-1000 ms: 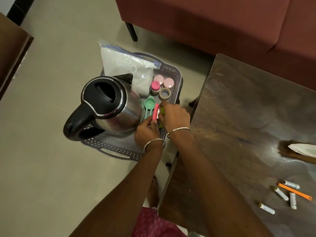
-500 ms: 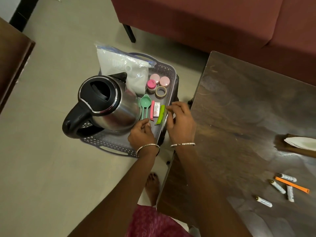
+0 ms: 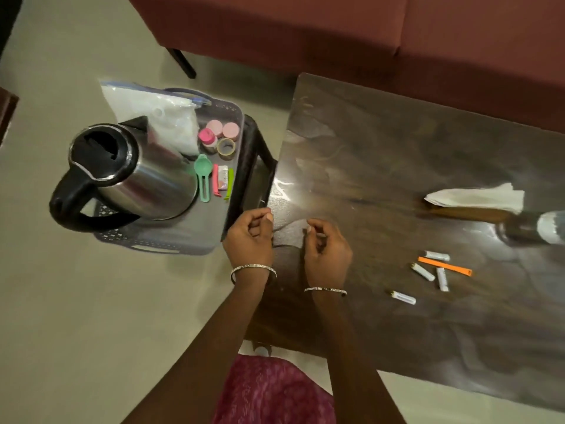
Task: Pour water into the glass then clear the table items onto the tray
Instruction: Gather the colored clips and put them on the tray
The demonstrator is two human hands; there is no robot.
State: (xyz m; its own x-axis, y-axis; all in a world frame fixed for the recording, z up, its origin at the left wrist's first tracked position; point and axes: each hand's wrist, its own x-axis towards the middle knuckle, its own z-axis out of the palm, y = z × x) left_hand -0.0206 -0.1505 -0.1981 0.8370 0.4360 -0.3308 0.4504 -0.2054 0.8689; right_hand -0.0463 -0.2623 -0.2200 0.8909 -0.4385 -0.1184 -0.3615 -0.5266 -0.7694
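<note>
A grey tray on a dark stool holds a steel kettle, a plastic bag, pink-capped jars, a tape roll, a green spoon and pink and green clips. My left hand hovers at the table's left edge, fingers loosely curled, holding nothing. My right hand is over the dark table, curled and empty too. Several white batteries and an orange stick lie on the table to the right. A glass stands at the right edge.
White folded napkins lie on the table beside the glass. A maroon sofa runs behind the table. Pale floor tiles spread to the left and front.
Both hands have let go of the clips on the tray and drawn back right, to the table's left edge. The view has swung right, showing the glass.
</note>
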